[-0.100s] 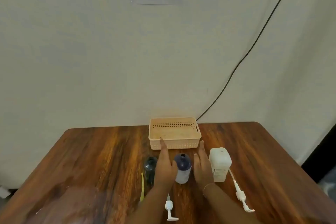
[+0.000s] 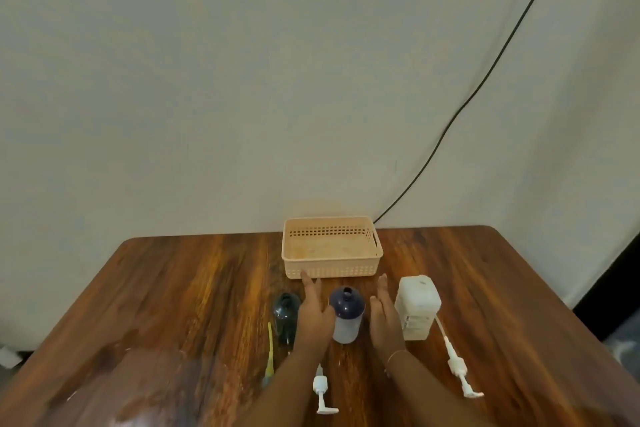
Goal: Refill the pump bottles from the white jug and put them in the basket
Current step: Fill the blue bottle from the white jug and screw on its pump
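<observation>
Both flat, fingers-together hands, left hand (image 2: 313,314) and right hand (image 2: 384,317), flank the uncapped navy-topped white pump bottle (image 2: 345,315), gripping nothing. Peach perforated plastic basket (image 2: 332,269) sits just beyond (dark green bottle (image 2: 286,314) partly hidden); wooden table (image 2: 519,305) right side open.

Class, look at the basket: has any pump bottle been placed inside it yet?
No. The basket holds nothing, and both bottles stand on the table in front of it.
</observation>
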